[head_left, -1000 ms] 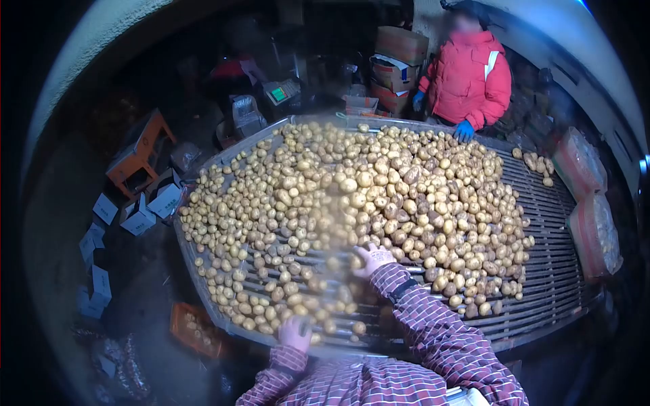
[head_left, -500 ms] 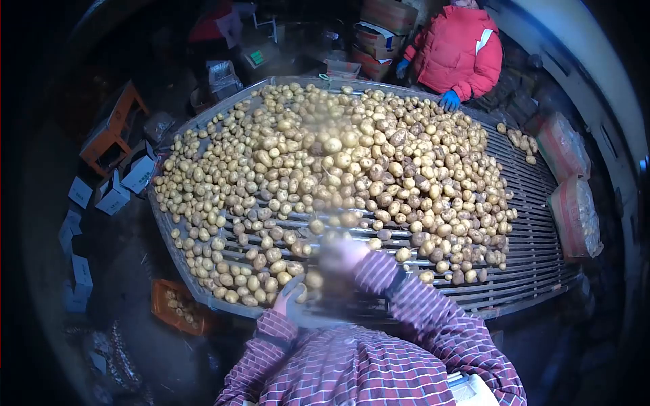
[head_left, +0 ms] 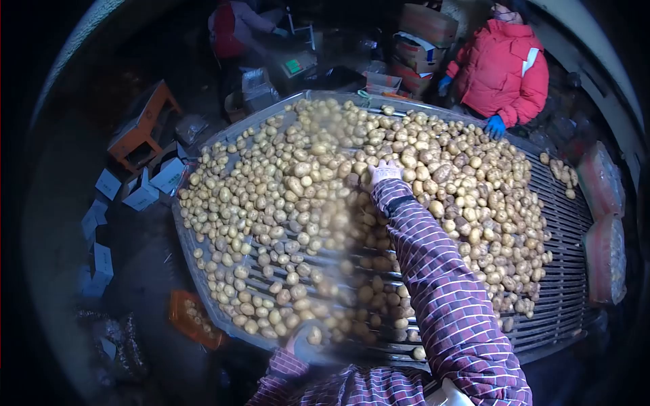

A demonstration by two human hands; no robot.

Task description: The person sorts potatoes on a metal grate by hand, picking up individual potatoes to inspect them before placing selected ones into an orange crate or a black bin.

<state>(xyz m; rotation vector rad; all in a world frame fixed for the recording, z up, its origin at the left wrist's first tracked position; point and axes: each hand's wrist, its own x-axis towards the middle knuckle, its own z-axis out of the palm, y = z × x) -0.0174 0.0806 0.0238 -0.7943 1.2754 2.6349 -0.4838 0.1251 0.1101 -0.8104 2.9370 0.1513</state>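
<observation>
A big slatted sorting table (head_left: 562, 284) carries a heap of several yellow potatoes (head_left: 318, 176). My right hand (head_left: 383, 172), in a light glove with a plaid sleeve, reaches far out and rests on the potatoes in the middle of the heap. Whether its fingers close on a potato is hidden. My left hand (head_left: 302, 345) sits low at the table's near edge, curled around something grey and blurred, with a potato right by it.
A person in a red jacket (head_left: 504, 68) with blue gloves stands at the far side. Another person (head_left: 233, 27) works at a scale at the back. An orange crate (head_left: 193, 318) with potatoes, white boxes (head_left: 145, 193), cardboard boxes (head_left: 423, 40) and mesh sacks (head_left: 602, 223) surround the table.
My right arm has stretched from the near edge of the table out to the middle of the heap. My left hand stayed at the near edge.
</observation>
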